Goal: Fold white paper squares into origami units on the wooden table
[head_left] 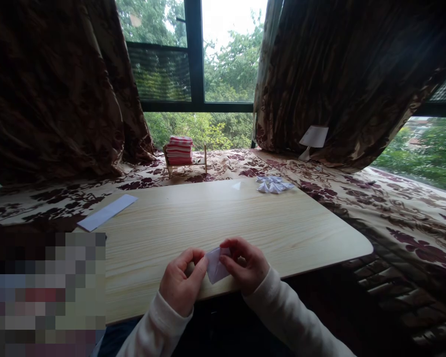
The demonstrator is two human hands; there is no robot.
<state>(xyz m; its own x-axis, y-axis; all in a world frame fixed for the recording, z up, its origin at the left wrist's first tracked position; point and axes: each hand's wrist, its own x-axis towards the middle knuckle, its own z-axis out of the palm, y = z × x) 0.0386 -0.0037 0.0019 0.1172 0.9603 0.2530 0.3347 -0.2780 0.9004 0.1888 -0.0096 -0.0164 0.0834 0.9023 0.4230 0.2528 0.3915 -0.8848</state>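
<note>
Folded white paper (214, 270) sits between left fingers (198, 271) and right fingers (235, 268), both pinching its edges.

This looked like a home, with patterned curtains (338, 74) framing the far window (196, 59) above a floral cover (226, 166).

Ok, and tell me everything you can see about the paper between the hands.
The folded paper is small, white and matte-looking, with crease or flap lines across its face and one corner pointing down toward the person. The left hand pinches its left edge; the right hand grips its right side, hiding part of it. It is by the near edge of the wood-look table; whether it touches the tabletop can't be told.
</note>
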